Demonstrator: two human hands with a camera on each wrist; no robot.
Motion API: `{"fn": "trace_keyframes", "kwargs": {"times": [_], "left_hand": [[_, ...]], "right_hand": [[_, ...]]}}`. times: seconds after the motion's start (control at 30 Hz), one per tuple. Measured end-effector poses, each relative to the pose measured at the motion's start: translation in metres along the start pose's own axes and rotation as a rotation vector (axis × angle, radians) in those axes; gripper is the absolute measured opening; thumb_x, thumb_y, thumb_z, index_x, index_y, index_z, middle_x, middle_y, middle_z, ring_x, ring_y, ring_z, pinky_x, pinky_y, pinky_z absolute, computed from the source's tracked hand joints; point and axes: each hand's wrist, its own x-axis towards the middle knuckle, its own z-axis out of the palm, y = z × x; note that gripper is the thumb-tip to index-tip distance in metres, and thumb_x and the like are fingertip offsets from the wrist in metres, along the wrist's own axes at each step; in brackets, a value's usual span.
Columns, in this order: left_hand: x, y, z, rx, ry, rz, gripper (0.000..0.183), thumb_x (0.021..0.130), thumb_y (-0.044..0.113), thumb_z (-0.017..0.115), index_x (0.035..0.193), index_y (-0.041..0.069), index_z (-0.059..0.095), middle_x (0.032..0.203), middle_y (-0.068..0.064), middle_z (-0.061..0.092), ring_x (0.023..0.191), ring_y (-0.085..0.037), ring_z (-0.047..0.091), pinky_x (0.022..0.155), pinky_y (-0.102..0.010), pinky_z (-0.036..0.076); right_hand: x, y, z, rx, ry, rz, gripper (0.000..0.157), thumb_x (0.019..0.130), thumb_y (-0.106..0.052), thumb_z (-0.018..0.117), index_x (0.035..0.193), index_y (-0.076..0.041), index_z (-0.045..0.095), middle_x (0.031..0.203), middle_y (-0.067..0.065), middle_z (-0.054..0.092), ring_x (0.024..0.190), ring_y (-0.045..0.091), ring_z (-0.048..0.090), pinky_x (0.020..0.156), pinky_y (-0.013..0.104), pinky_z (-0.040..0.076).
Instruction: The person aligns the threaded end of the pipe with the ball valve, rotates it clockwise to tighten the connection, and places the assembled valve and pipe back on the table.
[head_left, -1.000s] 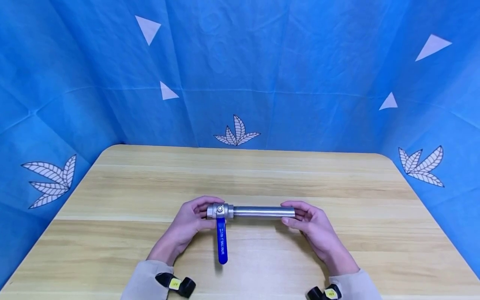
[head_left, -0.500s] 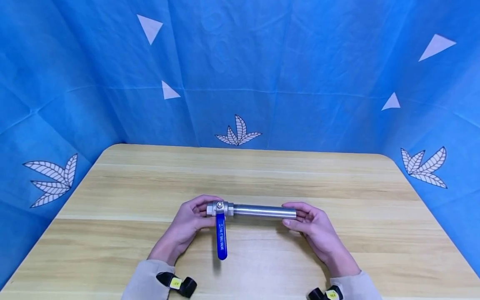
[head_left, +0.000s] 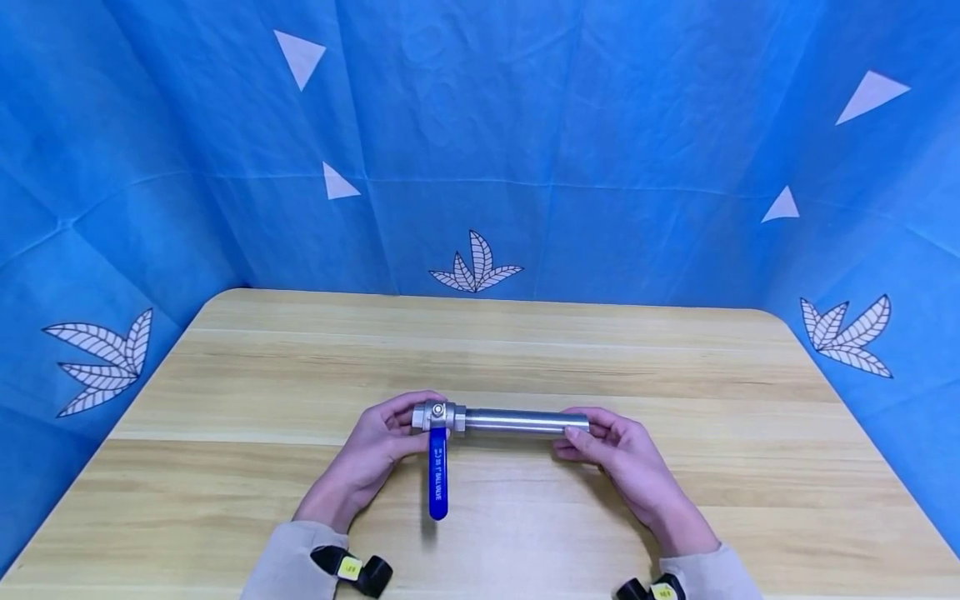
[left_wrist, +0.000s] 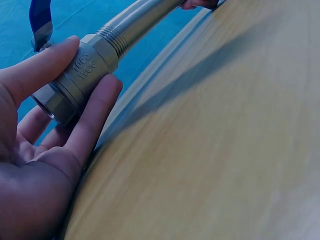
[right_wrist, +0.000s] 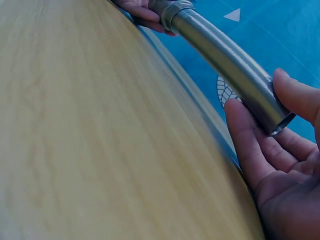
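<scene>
Left hand (head_left: 372,442) pinches a valve (left_wrist: 85,72) at nine o'clock, right hand (head_left: 630,456) its smooth pipe (head_left: 517,421) at three, which a loose grip could drop.

Lt grey sleeves (head_left: 288,562) bear blk wrist cams (head_left: 374,576) w/ yel labels (head_left: 349,568).

The left hand (head_left: 375,444) grips a blue-handled ball valve (head_left: 452,417); the right hand (head_left: 621,450) holds the attached metal pipe's (head_left: 516,422) free end, seemingly just above the wooden table (head_left: 480,354).
</scene>
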Motion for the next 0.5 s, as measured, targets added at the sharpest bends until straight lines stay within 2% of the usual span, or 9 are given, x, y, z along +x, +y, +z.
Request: {"fn": "trace_keyframes", "kwargs": {"times": [0.17, 0.37, 0.5], "left_hand": [[0.0, 0.0, 0.0, -0.005, -0.002, -0.001, 0.056, 0.091, -0.002, 0.08, 0.144, 0.011, 0.067, 0.14, -0.011, 0.073, 0.123, -0.022, 0.073, 0.109, -0.032, 0.058], [-0.0005, 0.0011, -0.0003, -0.028, -0.001, -0.012, 0.057, 0.09, 0.001, 0.082, 0.144, 0.011, 0.067, 0.139, -0.01, 0.074, 0.125, -0.022, 0.072, 0.11, -0.032, 0.057], [-0.0022, 0.0022, -0.0006, -0.031, -0.001, -0.019, 0.057, 0.09, 0.0, 0.083, 0.143, 0.012, 0.067, 0.14, -0.01, 0.073, 0.126, -0.022, 0.072, 0.11, -0.032, 0.057]], "right_hand": [[-0.0016, -0.0013, 0.0005, -0.02, -0.003, 0.005, 0.051, 0.102, -0.01, 0.072, 0.145, 0.011, 0.055, 0.117, 0.006, 0.08, 0.103, 0.021, 0.08, 0.098, 0.036, 0.064], [-0.0053, -0.0033, 0.0003, -0.056, -0.02, -0.023, 0.068, 0.093, -0.004, 0.08, 0.154, 0.0, 0.048, 0.12, -0.001, 0.08, 0.108, 0.015, 0.078, 0.096, 0.027, 0.062], [-0.006, -0.0039, 0.0018, -0.041, -0.002, -0.047, 0.058, 0.091, -0.002, 0.081, 0.142, 0.004, 0.054, 0.115, -0.001, 0.082, 0.106, 0.014, 0.078, 0.095, 0.029, 0.063]]}}
